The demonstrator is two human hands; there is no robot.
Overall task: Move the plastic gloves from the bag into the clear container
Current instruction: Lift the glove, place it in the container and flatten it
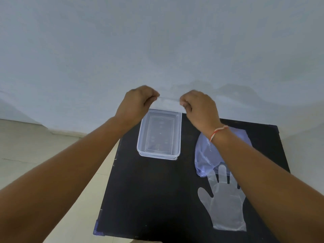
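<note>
Stretching between both hands (169,102): glove (168,103)

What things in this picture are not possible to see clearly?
- Head view: the bag is partly covered by the right forearm, so its contents are not visible.
- The flat glove has its finger tips hidden under the same forearm.
- The clear sheet pinched between left hand and right hand, above the container, is too faint to identify.
</note>
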